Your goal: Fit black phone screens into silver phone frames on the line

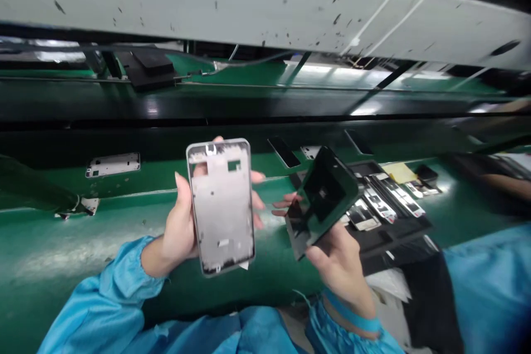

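A single camera on the person's head looks forward and steeply down past the blue sleeves (122, 282). The left hand (181, 224) and right hand (343, 260) are close, around mid-frame, with the green tabletop (99, 246) beneath and a grey beam (182, 3) crossing the top.

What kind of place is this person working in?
Probably a phone assembly or repair workshop: the left hand holds a bare phone frame, a black tray holds more phone parts, and another phone frame lies on a long green surface.
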### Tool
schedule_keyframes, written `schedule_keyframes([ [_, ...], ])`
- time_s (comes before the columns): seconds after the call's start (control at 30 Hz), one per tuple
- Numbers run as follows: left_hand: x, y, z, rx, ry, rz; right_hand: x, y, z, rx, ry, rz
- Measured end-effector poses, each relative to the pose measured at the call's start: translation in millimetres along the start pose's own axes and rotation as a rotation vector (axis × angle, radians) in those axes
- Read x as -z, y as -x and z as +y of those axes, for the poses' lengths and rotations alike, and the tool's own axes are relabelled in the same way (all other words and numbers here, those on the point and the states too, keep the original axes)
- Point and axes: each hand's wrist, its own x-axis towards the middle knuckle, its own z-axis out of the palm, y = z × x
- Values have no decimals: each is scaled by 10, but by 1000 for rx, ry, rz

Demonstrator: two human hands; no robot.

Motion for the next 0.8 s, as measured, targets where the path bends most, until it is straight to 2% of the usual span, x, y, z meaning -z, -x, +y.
schedule_keyframes([
  [0.1,164,-206,-39,-29,-32,97,-12,-137,-146,119,180,-105],
  [0.2,268,-346,-72,-99,-33,215,-59,-223,-216,157,296,-180],
  [0.43,206,-380,-39,-168,-80,298,-18,-224,-239,140,387,-235],
  [0.63,304,-390,-72,-268,-183,232,-15,-275,-242,89,345,-284],
  [0.8,427,-376,-88,-303,-293,111,-227,-334,-186,88,249,-205],
])
